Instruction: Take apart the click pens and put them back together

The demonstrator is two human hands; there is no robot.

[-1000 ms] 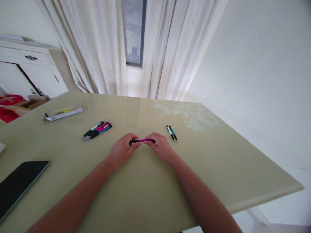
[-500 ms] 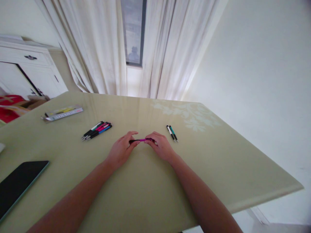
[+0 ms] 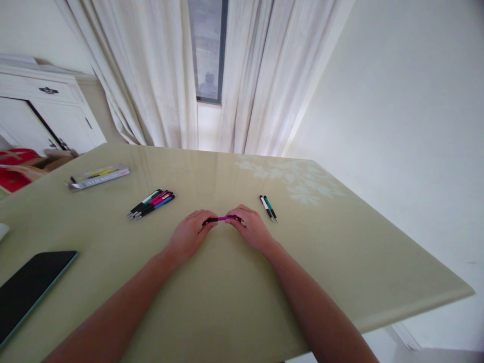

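Two hands share one pen (image 3: 222, 219) near the middle of the surface (image 3: 234, 302). The fingers of the left hand (image 3: 188, 234) are wrapped round its black end, and those of the right hand (image 3: 252, 229) grip the other end; a short magenta length shows between them. The pen runs almost straight across from hand to hand; I cannot tell whether it touches the surface.

Ahead of the hands, the surface runs on to the far edge (image 3: 212, 152), well apart from the fingertips, with the curtains (image 3: 151, 65) hanging behind it. To the right, a broad stretch reaches from the right hand to the slanting right edge (image 3: 389, 227), and the wall (image 3: 408, 126) rises beyond. The near edge (image 3: 416, 315) shows at lower right, where the right forearm (image 3: 313, 292) crosses it.

Closest at hand, the white pen (image 3: 265, 207) and the green pen (image 3: 270, 208) lie side by side, near the right hand and to its right. The pile (image 3: 151, 203) of pens lies ahead and left of the left hand, with a gap between. Farther off, toward the left edge (image 3: 91, 154), sits the box (image 3: 100, 177). The tablet (image 3: 34, 287) lies left of the left forearm (image 3: 124, 302), a wide strip of surface between them.
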